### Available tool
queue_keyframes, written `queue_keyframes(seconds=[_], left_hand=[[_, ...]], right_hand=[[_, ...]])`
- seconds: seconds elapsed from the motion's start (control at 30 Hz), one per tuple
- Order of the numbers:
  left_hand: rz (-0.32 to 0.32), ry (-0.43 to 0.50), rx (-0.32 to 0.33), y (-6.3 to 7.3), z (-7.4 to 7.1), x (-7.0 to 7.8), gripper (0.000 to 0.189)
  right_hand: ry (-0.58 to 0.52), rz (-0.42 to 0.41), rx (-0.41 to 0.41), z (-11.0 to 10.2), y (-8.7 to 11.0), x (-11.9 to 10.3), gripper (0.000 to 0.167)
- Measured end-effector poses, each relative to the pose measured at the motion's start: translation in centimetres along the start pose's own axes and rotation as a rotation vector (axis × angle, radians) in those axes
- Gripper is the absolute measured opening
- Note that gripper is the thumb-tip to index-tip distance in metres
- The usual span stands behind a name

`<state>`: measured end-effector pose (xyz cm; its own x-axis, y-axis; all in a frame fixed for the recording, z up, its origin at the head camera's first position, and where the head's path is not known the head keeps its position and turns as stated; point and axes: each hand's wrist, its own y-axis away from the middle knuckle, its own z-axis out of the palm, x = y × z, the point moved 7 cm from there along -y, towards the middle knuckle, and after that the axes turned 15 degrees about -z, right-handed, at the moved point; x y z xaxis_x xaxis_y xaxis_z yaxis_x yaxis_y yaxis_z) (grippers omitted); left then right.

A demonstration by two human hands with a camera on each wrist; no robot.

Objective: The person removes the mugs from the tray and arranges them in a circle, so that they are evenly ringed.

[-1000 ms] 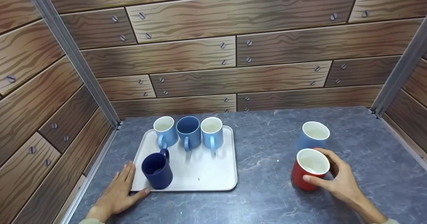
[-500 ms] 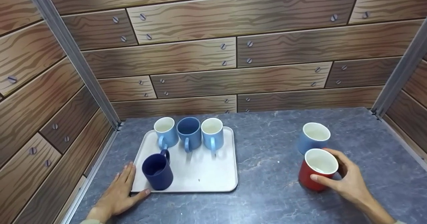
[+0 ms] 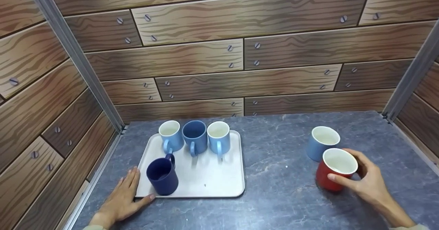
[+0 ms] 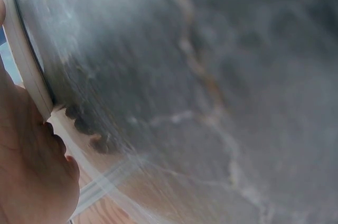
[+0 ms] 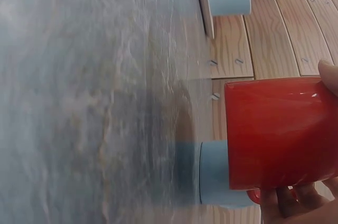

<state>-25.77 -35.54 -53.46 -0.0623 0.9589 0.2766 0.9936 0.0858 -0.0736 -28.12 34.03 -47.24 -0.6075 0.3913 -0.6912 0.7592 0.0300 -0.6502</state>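
My right hand (image 3: 368, 180) grips a red mug (image 3: 327, 175) with a white inside, thumb on the near side and fingers round the back. In the right wrist view the red mug (image 5: 280, 131) hangs a little off the table, part of its red handle showing by the fingers. Just behind it stands a light blue mug (image 3: 316, 148). At the other side, my left hand (image 3: 120, 199) lies with straight fingers along the left edge of a white tray (image 3: 205, 183), thumb at its front edge. A dark blue mug (image 3: 164, 180) stands on the tray near that thumb.
Along the tray's back stand a light blue mug (image 3: 175, 141), a medium blue mug (image 3: 197, 144) and another light blue mug (image 3: 221, 142), handles facing me. Bare grey table (image 3: 274, 189) lies between tray and red mug. Wood-patterned walls (image 3: 192, 58) enclose the table.
My right hand has carried the red mug to the right and slightly up, so it now partly overlaps the light blue mug behind. My left hand and the tray have stayed put.
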Motion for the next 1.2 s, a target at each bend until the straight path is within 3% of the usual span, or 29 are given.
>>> queue_keyframes(seconds=[0.27,0.8,1.2], left_hand=[[0.000,-0.004,-0.003,0.1,-0.1,0.0,0.108],[0.008,0.007,0.007,-0.1,-0.1,0.1,0.109],[0.001,0.003,-0.003,0.0,0.1,-0.1,0.109]], right_hand=[[0.018,0.006,0.022,-1.0,-0.2,1.5,0.076],[0.125,0.128,0.054,-4.1,-0.4,6.5,0.071],[0.138,0.153,0.062,-4.5,-1.7,7.4,0.068]])
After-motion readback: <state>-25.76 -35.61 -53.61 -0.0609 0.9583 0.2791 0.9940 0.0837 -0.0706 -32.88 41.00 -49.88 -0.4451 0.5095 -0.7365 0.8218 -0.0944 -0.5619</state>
